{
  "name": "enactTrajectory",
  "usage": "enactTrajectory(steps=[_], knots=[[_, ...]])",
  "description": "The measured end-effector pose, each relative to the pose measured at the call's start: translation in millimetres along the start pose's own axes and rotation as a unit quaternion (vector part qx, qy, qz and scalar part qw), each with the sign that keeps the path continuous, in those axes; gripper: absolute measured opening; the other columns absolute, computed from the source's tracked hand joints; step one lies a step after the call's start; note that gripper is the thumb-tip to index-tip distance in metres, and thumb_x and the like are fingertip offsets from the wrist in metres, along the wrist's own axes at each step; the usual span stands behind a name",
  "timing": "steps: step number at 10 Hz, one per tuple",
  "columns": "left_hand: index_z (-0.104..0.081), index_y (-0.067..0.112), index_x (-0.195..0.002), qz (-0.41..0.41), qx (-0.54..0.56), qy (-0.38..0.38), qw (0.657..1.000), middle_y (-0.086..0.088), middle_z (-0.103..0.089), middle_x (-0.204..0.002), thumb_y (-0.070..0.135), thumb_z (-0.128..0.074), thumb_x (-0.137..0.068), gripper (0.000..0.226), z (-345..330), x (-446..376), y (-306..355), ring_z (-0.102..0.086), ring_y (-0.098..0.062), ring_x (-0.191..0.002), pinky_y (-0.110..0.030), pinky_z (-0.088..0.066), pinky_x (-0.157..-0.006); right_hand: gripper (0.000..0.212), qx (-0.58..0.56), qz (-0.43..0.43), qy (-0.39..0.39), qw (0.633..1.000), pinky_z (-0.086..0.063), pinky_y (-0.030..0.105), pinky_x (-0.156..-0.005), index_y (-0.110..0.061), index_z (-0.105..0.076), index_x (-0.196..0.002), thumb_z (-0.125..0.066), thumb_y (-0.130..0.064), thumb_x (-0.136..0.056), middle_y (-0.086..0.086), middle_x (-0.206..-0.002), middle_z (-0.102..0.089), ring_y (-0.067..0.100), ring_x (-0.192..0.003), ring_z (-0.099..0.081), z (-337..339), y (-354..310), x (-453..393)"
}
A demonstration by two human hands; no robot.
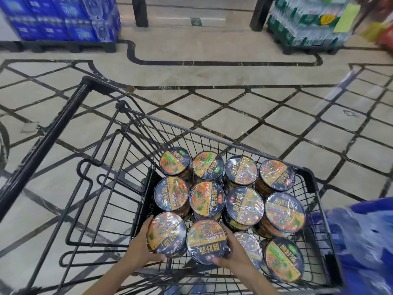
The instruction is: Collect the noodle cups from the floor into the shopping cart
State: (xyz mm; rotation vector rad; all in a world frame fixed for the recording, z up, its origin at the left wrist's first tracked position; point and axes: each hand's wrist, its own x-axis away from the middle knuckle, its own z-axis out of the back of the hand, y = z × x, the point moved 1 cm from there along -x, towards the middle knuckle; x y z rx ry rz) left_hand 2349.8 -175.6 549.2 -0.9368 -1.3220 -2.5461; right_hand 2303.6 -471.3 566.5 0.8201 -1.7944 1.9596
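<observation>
Here both hands lower cups into the cart [221,136]: the left hand [140,248] curls round one cup [167,234] at its side, and the right hand [235,255] wraps another [207,240] from below. Each comes down lid up into the near row, likely so it packs beside the ten upright cups [244,205] already filling the basket.

A beige stone floor [212,71] with dark inlaid lines in a diamond pattern carries a black wire shopping cart [212,136]. Inside its basket stand round noodle cups [244,204] with dark-and-orange film-wrapped lids, packed side by side in rows. Farther off, a stack of blue shrink-wrapped bottle packs [63,18] sits on a dark pallet on the left, and green-labelled bottle packs [308,24] on the right.
</observation>
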Motion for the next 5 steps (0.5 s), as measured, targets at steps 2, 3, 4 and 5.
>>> enactTrajectory(steps=[2, 3, 4, 5], knots=[[-0.018, 0.039, -0.136, 0.013, 0.037, -0.005, 0.999, 0.005, -0.049, -0.121, 0.027, -0.09, -0.046, 0.116, 3, 0, -5, -0.052, -0.018, -0.114, -0.033, -0.05, -0.092, 0.111, -0.005, -0.013, -0.008, 1.0, -0.039, 0.042, -0.109, -0.038, -0.037, -0.136, -0.094, -0.042, -0.041, -0.008, -0.137, -0.048, 0.013, -0.128, -0.045, 0, -4, -2], [-0.016, 0.04, -0.137, 0.016, 0.036, -0.009, 0.999, 0.005, -0.049, -0.12, 0.024, -0.089, -0.047, 0.117, 2, -3, -6, -0.051, -0.017, -0.112, -0.029, -0.049, -0.09, 0.111, 0.008, -0.017, -0.014, 1.0, -0.043, 0.037, -0.106, -0.037, -0.038, -0.134, -0.095, -0.045, -0.038, -0.008, -0.134, -0.05, 0.011, -0.124, -0.048, 0, -10, -2], [-0.015, 0.035, -0.138, 0.03, 0.029, -0.024, 0.999, 0.007, -0.048, -0.119, 0.02, -0.089, -0.049, 0.117, 3, -3, -3, -0.049, -0.015, -0.112, -0.018, -0.045, -0.083, 0.12, 0.016, -0.036, -0.015, 0.999, -0.043, 0.032, -0.103, -0.027, -0.034, -0.138, -0.093, -0.049, -0.036, -0.008, -0.134, -0.047, 0.008, -0.121, -0.047, 1, -22, 4], [-0.016, 0.016, -0.146, 0.054, -0.003, -0.022, 0.998, -0.003, -0.049, -0.13, 0.032, -0.085, -0.058, 0.112, 11, -5, 14, -0.049, -0.019, -0.117, -0.024, -0.042, -0.092, 0.095, 0.062, -0.038, 0.034, 0.997, -0.033, 0.034, -0.111, -0.015, -0.025, -0.146, -0.08, -0.036, -0.071, 0.002, -0.146, -0.035, 0.018, -0.134, -0.035, 5, -43, 8]])
